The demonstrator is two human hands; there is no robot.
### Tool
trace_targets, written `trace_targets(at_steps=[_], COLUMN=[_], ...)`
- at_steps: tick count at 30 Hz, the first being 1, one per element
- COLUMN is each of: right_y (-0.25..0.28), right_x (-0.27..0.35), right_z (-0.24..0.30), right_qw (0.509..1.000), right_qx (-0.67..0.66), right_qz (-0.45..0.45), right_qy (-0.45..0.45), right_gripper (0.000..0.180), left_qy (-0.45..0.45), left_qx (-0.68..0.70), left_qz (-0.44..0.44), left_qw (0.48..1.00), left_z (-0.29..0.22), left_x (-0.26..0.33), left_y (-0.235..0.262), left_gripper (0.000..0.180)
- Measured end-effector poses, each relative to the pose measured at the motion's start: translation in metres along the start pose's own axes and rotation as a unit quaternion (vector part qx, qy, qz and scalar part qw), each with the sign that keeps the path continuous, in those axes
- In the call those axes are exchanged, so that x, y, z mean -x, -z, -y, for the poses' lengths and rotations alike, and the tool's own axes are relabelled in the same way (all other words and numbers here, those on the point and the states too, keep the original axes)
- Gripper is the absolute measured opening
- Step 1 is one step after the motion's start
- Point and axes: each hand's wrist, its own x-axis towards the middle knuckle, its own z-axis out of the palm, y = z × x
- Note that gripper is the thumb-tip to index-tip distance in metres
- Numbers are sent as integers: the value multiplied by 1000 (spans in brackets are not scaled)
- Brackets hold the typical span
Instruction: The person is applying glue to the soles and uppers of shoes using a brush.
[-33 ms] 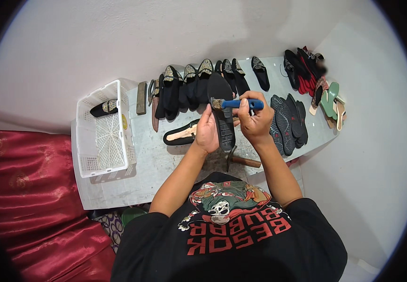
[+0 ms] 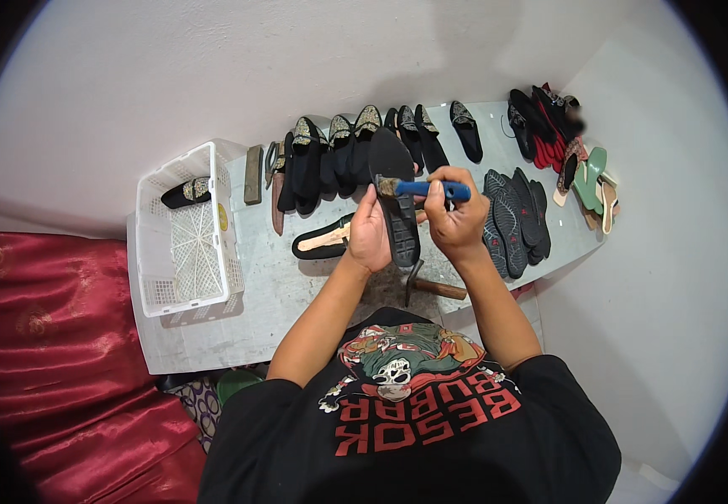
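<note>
My left hand (image 2: 370, 235) is closed around the edge of a black shoe sole (image 2: 402, 235), held up over the table with its hollow, ribbed heel end toward me. In my right hand (image 2: 459, 217) is a blue-handled brush (image 2: 433, 190), gripped between thumb and fingers. Its stained bristles touch the sole near the middle. Below my left hand lies a black shoe (image 2: 322, 242) with a pale insole, partly hidden by that hand. A hammer (image 2: 438, 289) with a wooden handle rests on the table beneath the sole.
Black loafers with patterned fronts (image 2: 306, 164) line the table's back. At left stands a white plastic basket (image 2: 228, 244) holding one loafer. Several black soles (image 2: 507, 223) lie at right, near green and tan shoe pieces (image 2: 589, 179). A wooden block (image 2: 253, 175) sits by the basket.
The sole has shifted very slightly up and to the left, with the brush still against it. Both hands keep their grips.
</note>
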Motion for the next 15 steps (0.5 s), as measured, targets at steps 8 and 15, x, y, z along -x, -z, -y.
trace_targets(at_steps=[8,15], right_y=[24,25], right_x=[48,38], right_z=[34,30], right_qw=[996,999], right_qx=[29,27], right_qz=[71,35], right_qy=[38,22], right_gripper=[11,10], left_qy=[-91,-79], left_qx=[6,28], left_qz=[42,55], left_qw=[995,995], left_z=[-26,-19], left_x=[-11,-10], left_y=[8,-2], left_gripper=[58,59])
